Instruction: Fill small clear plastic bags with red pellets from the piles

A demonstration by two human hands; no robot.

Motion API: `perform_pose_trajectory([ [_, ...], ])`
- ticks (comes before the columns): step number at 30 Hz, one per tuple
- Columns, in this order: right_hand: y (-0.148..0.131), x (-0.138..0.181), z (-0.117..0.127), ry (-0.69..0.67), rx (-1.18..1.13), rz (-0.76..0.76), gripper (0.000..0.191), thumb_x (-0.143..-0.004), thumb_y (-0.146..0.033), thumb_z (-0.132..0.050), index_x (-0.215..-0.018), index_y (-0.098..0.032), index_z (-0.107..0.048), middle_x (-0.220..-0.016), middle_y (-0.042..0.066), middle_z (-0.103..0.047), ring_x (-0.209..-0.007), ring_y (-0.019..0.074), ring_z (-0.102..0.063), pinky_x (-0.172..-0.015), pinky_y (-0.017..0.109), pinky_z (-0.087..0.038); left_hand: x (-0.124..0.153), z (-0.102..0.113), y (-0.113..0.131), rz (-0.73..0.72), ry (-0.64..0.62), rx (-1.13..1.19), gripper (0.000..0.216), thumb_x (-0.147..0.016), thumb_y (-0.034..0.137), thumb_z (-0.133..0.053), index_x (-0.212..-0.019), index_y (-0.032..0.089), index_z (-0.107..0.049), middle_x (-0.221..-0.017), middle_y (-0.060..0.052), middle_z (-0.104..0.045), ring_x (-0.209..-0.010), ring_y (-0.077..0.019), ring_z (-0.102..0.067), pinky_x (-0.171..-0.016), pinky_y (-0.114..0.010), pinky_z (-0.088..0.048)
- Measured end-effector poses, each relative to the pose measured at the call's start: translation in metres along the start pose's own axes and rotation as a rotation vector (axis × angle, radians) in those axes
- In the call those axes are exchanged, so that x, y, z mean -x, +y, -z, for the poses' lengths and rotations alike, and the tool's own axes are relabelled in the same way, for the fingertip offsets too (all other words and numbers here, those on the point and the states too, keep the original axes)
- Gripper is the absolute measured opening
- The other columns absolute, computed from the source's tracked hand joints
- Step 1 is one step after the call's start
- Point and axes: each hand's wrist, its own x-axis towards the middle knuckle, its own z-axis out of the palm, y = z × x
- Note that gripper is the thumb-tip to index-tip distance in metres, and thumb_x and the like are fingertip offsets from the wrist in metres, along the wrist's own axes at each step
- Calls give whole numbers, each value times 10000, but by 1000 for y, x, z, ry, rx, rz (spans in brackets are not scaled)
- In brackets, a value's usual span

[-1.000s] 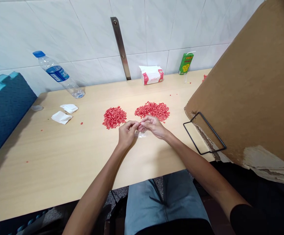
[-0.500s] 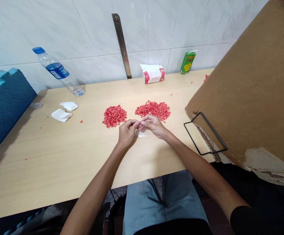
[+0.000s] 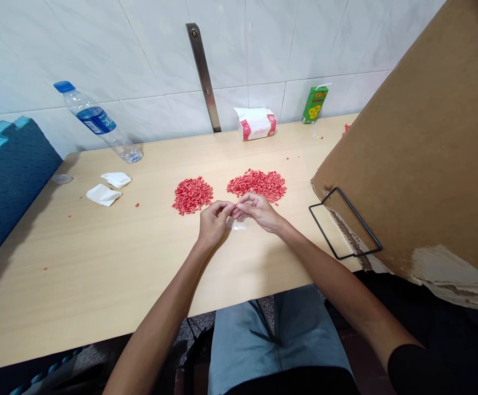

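Note:
My left hand (image 3: 214,220) and my right hand (image 3: 259,212) meet fingertip to fingertip over the table, both closed in a pinch. A tiny red piece (image 3: 235,206) shows between the fingertips; it looks like the small red pieces in the piles. Beyond my left hand lies the left pile of red pieces (image 3: 192,195). Just past my right hand spreads a wider pile of red pieces (image 3: 259,184). Below the fingers a small clear plastic piece (image 3: 237,225) lies on the wood, partly covered by my hands.
A clear bottle (image 3: 102,123) leans at the back left near folded tissues (image 3: 103,195). A tissue pack (image 3: 257,124) and green drink carton (image 3: 315,105) stand along the wall. On the right are a black wire frame (image 3: 360,219) and large cardboard panel (image 3: 407,142); a blue foam panel (image 3: 12,192) stands left.
Both hands keep the same pinch at nearly the same spot. The whole view has shifted very slightly; the piles look the same.

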Motion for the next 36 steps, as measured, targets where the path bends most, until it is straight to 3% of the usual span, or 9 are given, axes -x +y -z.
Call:
perform_pose_trajectory([
  [36,2,-2,2,-8,-18,17,349,-686,-399,-800,-806,-151,-586,-714,28,-741,-629,128,-706,-604,225,-545,-1,0,2,40,-21,41,201,-742,353,-661,-753,155,-696,-747,-50,-706,-721,-171,-629,-703,-293,-497],
])
